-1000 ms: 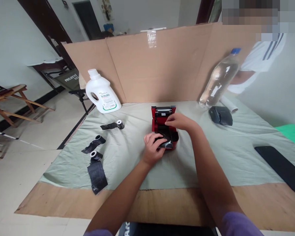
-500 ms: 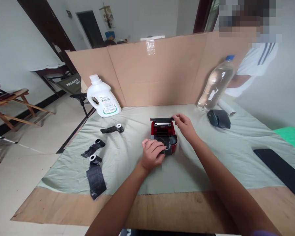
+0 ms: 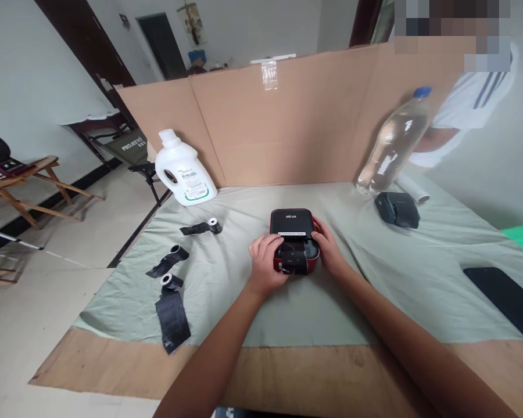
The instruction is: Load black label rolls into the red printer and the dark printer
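A small red and black label printer [image 3: 293, 219] rests on the green cloth in front of me, its black lid down. From its front slot hangs a strip of black label paper [image 3: 294, 262]. My left hand [image 3: 267, 260] grips the printer's left side, with fingertips at the lid's front edge. On the opposite side, my right hand [image 3: 330, 247] is wrapped around the body, thumb near the lid's front corner. Several black paper rolls lie to the left: one with a short tail [image 3: 213, 225], another [image 3: 178, 253], and one with a wide unrolled strip [image 3: 173, 319].
A white detergent jug [image 3: 187, 171] stands at the back left before a cardboard screen [image 3: 283, 128]. At the back right are a large water bottle [image 3: 394, 142], a black device [image 3: 396, 210] and a white tube [image 3: 414, 190]. A black phone-like slab [image 3: 505, 302] lies right. Someone stands behind.
The printer's raised lid has come down over the compartment. My right hand has moved from the lid's edge down to the printer's right side; my left hand has shifted to its left side.
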Tool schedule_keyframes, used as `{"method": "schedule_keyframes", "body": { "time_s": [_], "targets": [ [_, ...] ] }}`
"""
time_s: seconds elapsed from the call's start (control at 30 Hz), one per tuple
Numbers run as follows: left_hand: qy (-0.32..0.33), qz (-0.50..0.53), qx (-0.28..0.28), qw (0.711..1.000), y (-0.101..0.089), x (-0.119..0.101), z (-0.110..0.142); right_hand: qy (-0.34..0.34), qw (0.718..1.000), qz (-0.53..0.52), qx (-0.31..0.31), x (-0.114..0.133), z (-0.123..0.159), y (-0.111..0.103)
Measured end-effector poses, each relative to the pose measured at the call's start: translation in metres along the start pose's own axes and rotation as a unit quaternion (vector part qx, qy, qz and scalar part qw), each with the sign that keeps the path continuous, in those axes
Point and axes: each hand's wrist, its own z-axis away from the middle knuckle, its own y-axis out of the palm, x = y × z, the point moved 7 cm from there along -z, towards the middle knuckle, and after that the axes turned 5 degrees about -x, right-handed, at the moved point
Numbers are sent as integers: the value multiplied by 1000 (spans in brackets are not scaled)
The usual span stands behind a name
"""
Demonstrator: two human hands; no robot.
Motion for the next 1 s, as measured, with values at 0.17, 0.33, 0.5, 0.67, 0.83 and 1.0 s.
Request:
{"method": "schedule_keyframes", "body": {
  "time_s": [0.17, 0.33, 0.5, 0.67, 0.83, 1.0],
  "targets": [
    [-9, 14, 26, 1000, 4, 9, -2, 10, 1000, -15, 3, -3, 0, -1],
    [-26, -4, 50, 998, 7, 14, -2, 6, 1000, -3, 5, -1, -1, 2],
    [-36, 17, 63, 997, 9, 18, -3, -11, 999, 39, 7, -7, 2, 0],
    [-34, 32, 105, 993, 7, 20, -2, -50, 997, 48, -15, -12, 8, -6],
    [-38, 50, 92, 994, -6, 37, -9, -58, 997, 51, -16, -13, 9, -6],
    [-205, -172, 4, 964, -50, 115, -26, -59, 997, 48, -14, -14, 8, -7]
  ]
}}
